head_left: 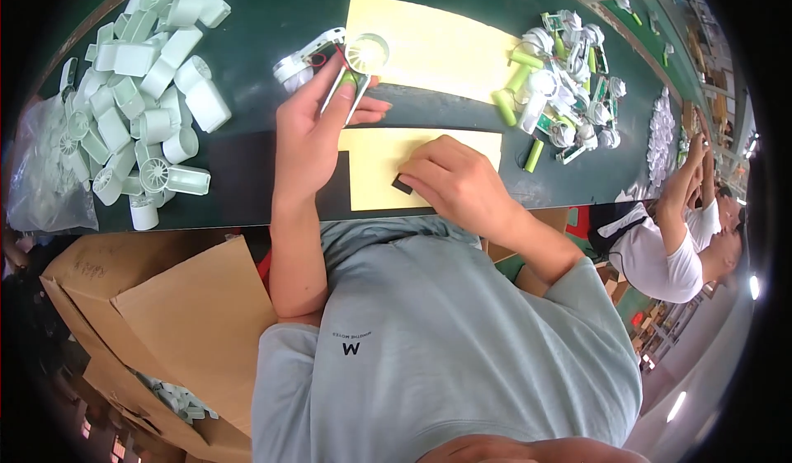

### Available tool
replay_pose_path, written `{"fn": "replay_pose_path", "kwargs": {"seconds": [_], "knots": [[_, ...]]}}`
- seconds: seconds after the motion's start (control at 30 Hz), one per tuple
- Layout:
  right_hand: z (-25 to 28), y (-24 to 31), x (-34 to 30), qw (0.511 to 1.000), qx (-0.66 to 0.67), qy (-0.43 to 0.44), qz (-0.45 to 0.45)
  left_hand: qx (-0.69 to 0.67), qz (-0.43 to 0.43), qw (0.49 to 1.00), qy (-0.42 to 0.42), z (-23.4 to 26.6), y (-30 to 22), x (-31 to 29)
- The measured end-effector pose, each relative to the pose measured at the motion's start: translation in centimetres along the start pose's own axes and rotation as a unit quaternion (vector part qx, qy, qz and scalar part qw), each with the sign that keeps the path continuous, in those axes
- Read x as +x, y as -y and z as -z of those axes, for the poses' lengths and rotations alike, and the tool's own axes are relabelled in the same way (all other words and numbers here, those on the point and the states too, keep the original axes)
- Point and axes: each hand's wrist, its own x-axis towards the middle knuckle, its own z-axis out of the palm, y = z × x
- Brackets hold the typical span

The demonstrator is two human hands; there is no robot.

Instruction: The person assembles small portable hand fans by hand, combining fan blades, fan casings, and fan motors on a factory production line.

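My left hand (pixel 307 121) is raised over the table, its thumb and fingers closed around a pale green handheld-fan housing (pixel 367 53) with a round grille. A green cylindrical battery (pixel 348 78) shows inside the housing near my thumb. Red wires link it to a white-and-grey fan part (pixel 294 69) hanging on the hand's left. My right hand (pixel 458 178) pinches a small black pad (pixel 402 184) at the near yellow sheet (pixel 371 162). Whether the pad touches the sheet cannot be made out.
Pale green housings (pixel 136 92) lie heaped at the left, beside a clear plastic bag (pixel 49 174). Wired fan assemblies with green batteries (pixel 569 84) are piled at the right. Another yellow sheet (pixel 445 47) lies farther back. A cardboard box (pixel 190 314) stands lower left; co-workers (pixel 660 249) sit right.
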Motion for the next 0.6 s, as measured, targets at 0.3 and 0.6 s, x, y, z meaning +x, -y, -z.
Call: {"fn": "replay_pose_path", "kwargs": {"seconds": [0.3, 0.6], "knots": [[0.3, -0.5, -0.6, 0.999, 0.001, 0.018, 0.046, -0.014, 0.053, 0.993, 0.102, 0.2, 0.4, -0.2], [5.4, -0.5, 2.2, 0.988, 0.09, -0.081, 0.093, -0.008, 0.071, 0.987, 0.147, 0.3, 0.8, -0.3]]}}
